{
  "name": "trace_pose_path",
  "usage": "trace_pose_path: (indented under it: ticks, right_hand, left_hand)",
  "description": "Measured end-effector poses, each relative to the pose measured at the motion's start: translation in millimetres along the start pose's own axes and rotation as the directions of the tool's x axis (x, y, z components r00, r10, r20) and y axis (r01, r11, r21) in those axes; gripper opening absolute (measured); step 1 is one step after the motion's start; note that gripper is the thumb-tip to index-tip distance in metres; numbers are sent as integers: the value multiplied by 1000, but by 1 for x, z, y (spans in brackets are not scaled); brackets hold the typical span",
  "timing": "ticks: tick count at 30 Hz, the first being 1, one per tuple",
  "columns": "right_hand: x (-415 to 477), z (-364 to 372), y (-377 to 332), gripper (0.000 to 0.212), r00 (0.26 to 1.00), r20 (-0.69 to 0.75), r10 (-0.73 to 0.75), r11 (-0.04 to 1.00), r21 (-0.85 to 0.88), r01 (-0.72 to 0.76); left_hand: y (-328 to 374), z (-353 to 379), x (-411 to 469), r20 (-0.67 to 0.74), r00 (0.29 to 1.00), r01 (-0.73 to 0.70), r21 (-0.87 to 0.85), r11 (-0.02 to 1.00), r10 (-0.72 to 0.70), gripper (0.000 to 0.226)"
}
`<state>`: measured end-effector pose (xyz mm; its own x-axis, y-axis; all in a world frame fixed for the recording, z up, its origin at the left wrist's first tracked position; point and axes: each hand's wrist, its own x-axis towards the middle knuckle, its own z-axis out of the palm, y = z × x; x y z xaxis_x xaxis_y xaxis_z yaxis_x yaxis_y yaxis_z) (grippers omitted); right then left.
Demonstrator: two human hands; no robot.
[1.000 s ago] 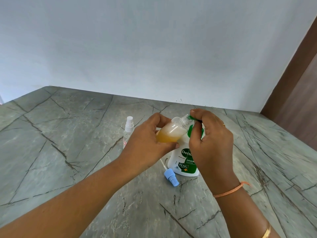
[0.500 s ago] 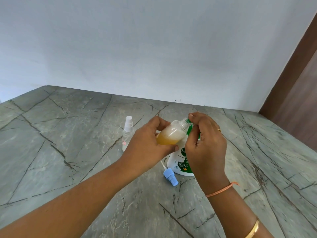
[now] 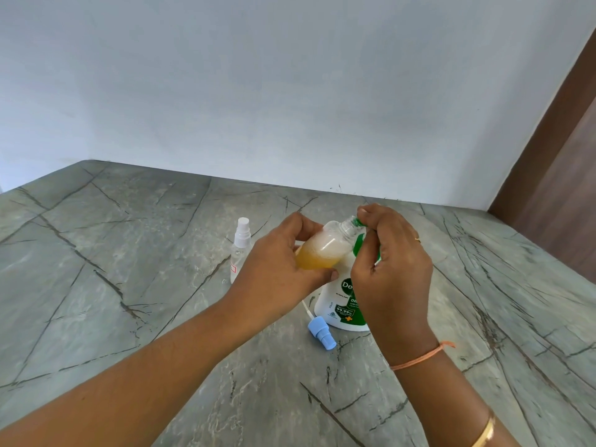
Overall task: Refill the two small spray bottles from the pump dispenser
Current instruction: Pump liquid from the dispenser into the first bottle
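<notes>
Table: grey stone-look slab, dark veins, smooth, low sheen.
Held spray bottle: clear plastic, amber liquid and foam inside.
Second spray bottle: clear plastic, white plastic sprayer.
Pump dispenser: glossy white plastic, green printed label.
Loose spray cap: matt light-blue plastic.
Wall: matt paint.

**Small bottle held tilted at the pump nozzle**

The left hand grips an uncapped spray bottle, tilted with its neck against the green nozzle of the white pump dispenser. Amber liquid fills its lower part (foam above). The right hand closes over the pump head. A blue spray cap lies on the grey marble table, just beside the dispenser. A second clear spray bottle, capped, stands upright behind the left hand.
</notes>
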<state>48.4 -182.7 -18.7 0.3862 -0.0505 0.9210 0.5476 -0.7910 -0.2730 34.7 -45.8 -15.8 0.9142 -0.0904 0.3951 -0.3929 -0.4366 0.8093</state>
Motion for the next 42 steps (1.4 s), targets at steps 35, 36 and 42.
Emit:
trace_pose_path:
  ticks: [35,36,42]
  right_hand:
    - [5,-10,-2,23,996,89,15,998,-57,-10]
    - [6,-10,-2,23,995,96,18,998,-63,-12]
    - [4,-7,0,25,998,59,6,997,-71,-1]
  left_hand:
    - [-1,0,-1,-19,1000,-14,-9,1000,14,44]
    - [-1,0,0,-21,1000,-16,-8,1000,16,44]
    - [0,1,0,-13,1000,-25,7,1000,25,43]
